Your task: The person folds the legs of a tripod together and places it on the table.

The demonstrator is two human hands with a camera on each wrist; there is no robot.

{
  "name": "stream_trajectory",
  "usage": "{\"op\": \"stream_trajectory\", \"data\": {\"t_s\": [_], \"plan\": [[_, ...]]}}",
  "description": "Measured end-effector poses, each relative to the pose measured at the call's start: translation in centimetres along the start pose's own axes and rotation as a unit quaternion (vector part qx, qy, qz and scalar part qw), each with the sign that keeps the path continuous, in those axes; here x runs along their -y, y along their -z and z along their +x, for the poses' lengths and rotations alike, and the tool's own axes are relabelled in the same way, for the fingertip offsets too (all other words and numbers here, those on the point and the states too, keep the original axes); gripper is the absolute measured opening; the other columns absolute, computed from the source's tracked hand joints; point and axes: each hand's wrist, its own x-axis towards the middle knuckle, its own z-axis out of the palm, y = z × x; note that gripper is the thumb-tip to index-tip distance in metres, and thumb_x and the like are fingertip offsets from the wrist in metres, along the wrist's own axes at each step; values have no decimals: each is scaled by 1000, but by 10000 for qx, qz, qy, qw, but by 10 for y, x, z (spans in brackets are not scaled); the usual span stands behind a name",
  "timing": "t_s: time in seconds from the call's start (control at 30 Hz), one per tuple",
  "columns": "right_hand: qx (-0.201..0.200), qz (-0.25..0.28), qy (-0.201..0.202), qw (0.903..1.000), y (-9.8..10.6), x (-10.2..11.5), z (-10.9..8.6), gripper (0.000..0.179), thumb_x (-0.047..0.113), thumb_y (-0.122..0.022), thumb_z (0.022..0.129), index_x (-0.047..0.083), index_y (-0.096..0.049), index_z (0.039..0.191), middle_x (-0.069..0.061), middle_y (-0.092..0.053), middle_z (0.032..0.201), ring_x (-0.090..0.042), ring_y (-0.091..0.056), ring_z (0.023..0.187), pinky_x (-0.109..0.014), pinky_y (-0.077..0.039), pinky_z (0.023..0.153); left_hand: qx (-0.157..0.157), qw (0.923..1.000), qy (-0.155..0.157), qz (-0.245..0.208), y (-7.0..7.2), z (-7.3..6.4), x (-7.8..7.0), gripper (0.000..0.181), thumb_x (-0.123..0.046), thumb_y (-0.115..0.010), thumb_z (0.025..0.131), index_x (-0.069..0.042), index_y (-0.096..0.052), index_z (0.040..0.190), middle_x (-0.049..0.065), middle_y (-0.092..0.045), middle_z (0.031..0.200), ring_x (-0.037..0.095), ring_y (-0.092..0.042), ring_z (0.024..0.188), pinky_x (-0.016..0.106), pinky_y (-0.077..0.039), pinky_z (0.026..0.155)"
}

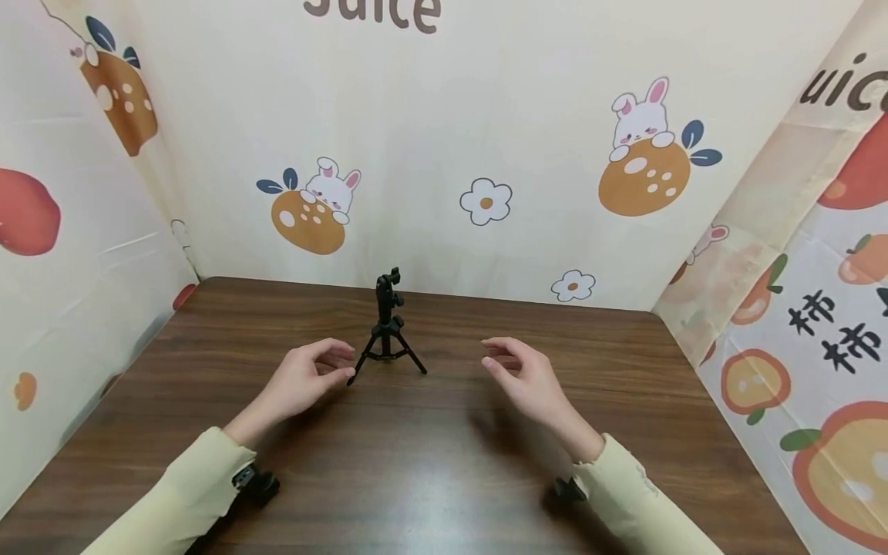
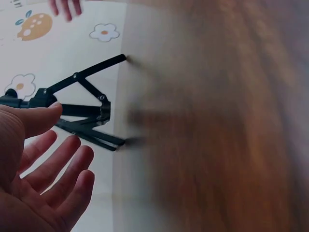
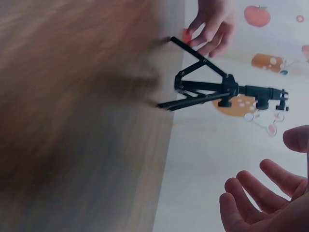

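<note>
A small black tripod (image 1: 385, 324) stands upright on the brown wooden table (image 1: 430, 455), its three legs spread. My left hand (image 1: 308, 378) is just left of it, thumb and fingertips close to the left leg, fingers relaxed. In the left wrist view the tripod (image 2: 79, 108) shows sideways beyond the left hand (image 2: 48, 179), with nothing between thumb and fingers. My right hand (image 1: 527, 378) hovers over the table well to the right of the tripod. Its fingers are loosely bent and hold nothing; the right wrist view shows the right hand (image 3: 270, 193) palm up to the tripod (image 3: 207, 87).
A pale curtain (image 1: 430, 116) printed with rabbits, fruit and flowers hangs behind the table. Similar printed cloth encloses the left (image 1: 90, 254) and right (image 1: 798, 331) sides. Small black devices sit at both wrists, below the light sleeves (image 1: 201, 478).
</note>
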Motion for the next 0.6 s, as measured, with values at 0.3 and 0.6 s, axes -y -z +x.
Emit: {"op": "stream_trajectory", "data": {"t_s": [0.3,0.6], "plan": [[183,230,182,9994,-29,25,32,26,19,-68,97,12,-67,122,-2,-68,117,-17,-65,106,-41,-53,88,95,9998,177,-72,-16,20,-5,27,-15,-76,89,-7,-67,114,5,-70,104,19,-66,91,38,-54,78],[213,480,275,9982,-49,49,63,28,21,-65,98,14,-65,126,2,-66,120,-13,-62,109,-35,-52,89,-107,9995,224,201,-25,32,-11,20,-13,-73,92,-1,-71,109,7,-71,99,24,-68,90,45,-53,80]]}}
